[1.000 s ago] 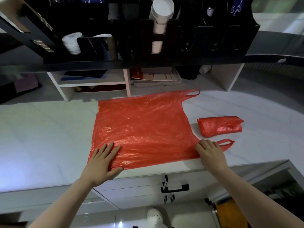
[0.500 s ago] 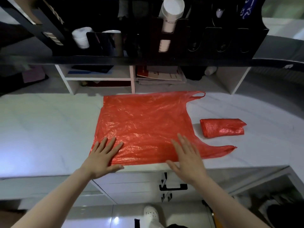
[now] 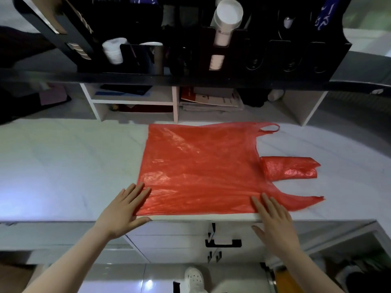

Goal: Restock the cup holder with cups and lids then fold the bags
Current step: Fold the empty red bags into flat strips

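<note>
A pale marble-patterned counter [image 3: 63, 166] filled the width of the head view, with white cubby shelving [image 3: 135, 102] at its back holding papers, and a black cup holder [image 3: 232, 49] mounted above. In the holder I saw a stack of white cups [image 3: 225, 24] lying in one slot with its base toward the camera, and a smaller stack of white lids [image 3: 114, 50] in a slot to the left; the slots at the right looked dark, and I could not tell their contents. The red plastic bag [image 3: 201, 168] lay flat and spread on the counter, its near edge at the counter's front lip, its two handles pointing right. A second red bag, folded into a small bundle [image 3: 291, 167], sat between those handles, just beside the flat bag's right edge. My left hand [image 3: 123, 210] lay palm down with fingers spread, its fingertips on the bag's near left corner. My right hand [image 3: 275, 218] was also flat and spread, fingertips touching the near edge by the lower handle, palm past the counter lip. Neither hand pinched anything. Below were a white drawer front with a black handle [image 3: 223, 243] and a white shoe [image 3: 194, 278] on the floor.
</note>
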